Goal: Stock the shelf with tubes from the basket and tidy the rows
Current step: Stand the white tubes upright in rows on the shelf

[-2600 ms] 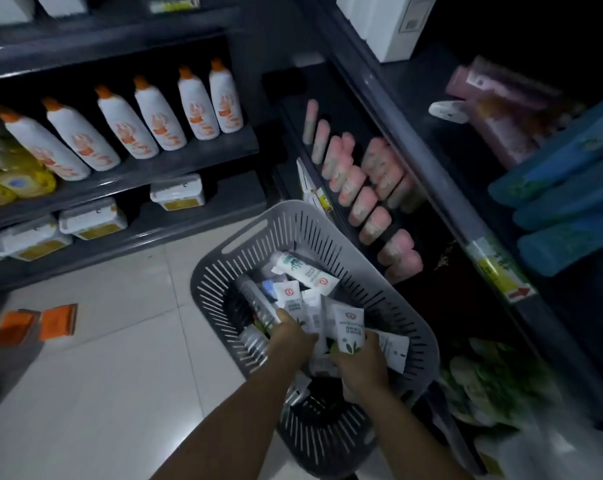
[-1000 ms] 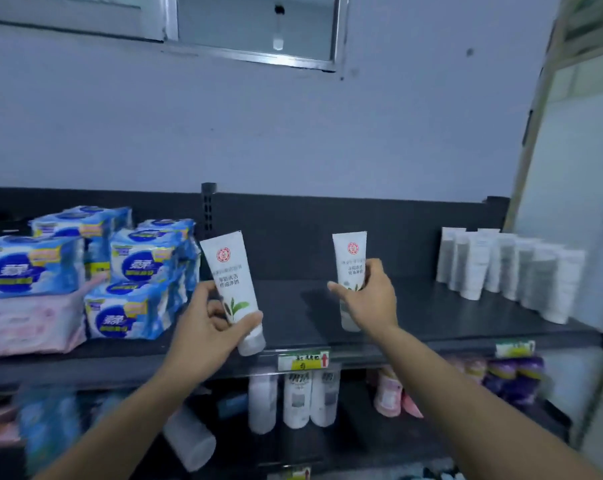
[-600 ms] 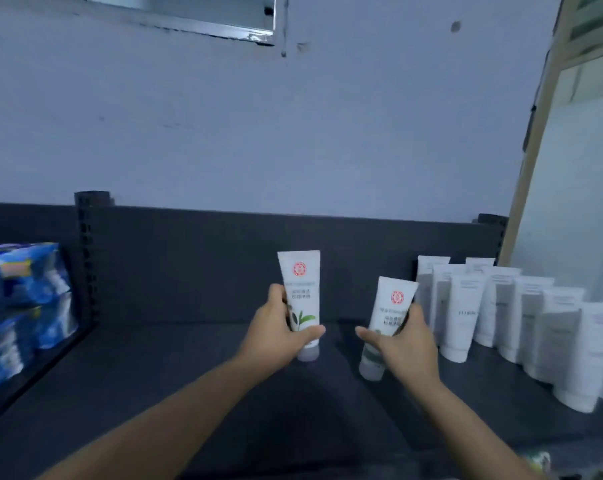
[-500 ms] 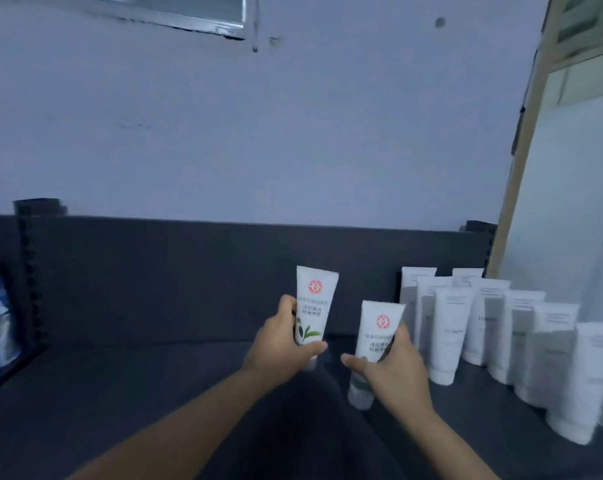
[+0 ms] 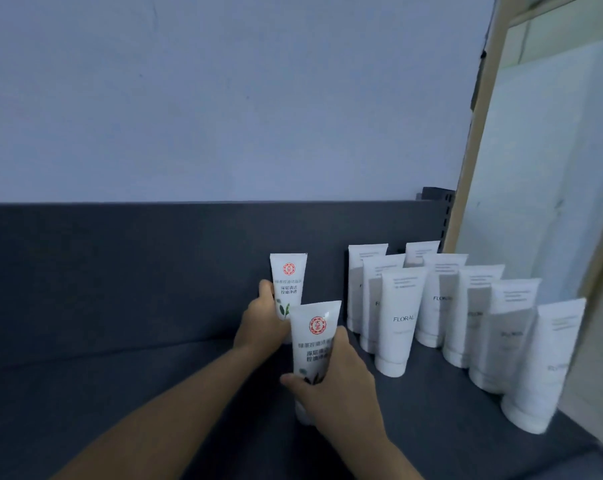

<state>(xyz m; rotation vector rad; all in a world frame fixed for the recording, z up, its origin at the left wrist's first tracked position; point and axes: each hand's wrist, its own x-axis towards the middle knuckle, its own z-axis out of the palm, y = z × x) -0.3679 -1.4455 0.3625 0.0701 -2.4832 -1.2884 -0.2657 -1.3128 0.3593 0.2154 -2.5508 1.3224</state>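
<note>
Two white tubes with a red round logo and a green leaf stand cap-down over the dark shelf (image 5: 120, 393). My left hand (image 5: 262, 323) grips the far tube (image 5: 288, 278) near the shelf's back panel. My right hand (image 5: 338, 389) holds the near tube (image 5: 314, 337) just in front of it and slightly to the right. Both tubes are upright, left of the rows of plain white FLORAL tubes (image 5: 400, 317). Whether the tubes' caps touch the shelf is hidden by my hands. The basket is out of view.
Several FLORAL tubes stand in slanting rows from the back panel (image 5: 120, 271) to the shelf's right front. A wooden frame (image 5: 473, 150) with a pale panel rises at the right end. A blue-grey wall (image 5: 224, 98) is behind. The shelf's left part is bare.
Both hands took tubes from the basket, lifted them to the top shelf and carried them right. Now the left tube is at the back panel and the right tube sits in front of it.
</note>
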